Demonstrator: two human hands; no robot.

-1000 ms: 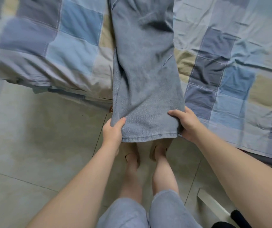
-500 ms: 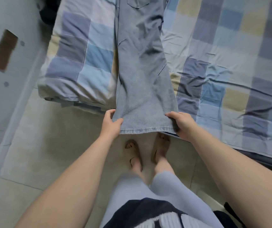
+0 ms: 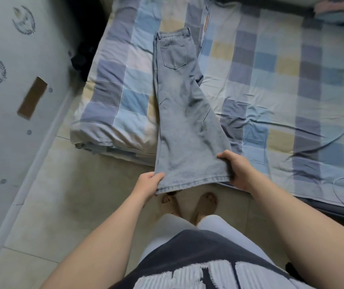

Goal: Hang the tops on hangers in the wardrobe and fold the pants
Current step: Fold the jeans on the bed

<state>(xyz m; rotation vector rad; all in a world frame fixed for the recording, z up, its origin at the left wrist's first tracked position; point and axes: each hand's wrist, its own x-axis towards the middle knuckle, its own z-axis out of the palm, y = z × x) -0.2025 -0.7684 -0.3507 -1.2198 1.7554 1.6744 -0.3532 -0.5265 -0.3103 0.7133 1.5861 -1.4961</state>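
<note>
**Both hands gripping the jeans' hem at the edge of the bed**

A pair of light blue jeans (image 3: 179,113) is lying lengthwise on the bed (image 3: 271,80), one leg stacked on the other, a back pocket facing up. The waistband is resting at the far end on the checked sheet, while the hem is hanging out past the near edge of the mattress, above the tiled floor (image 3: 62,205). The left hand (image 3: 148,184) is pinching the hem's left corner, thumb on top and fingers clamped underneath. The right hand (image 3: 237,170) is holding the right corner, its fingers curled over the cloth and clamped on it. The person's bare feet are showing just below the hem. A bundle of clothes (image 3: 337,11) is sitting at the bed's far right corner.
</note>
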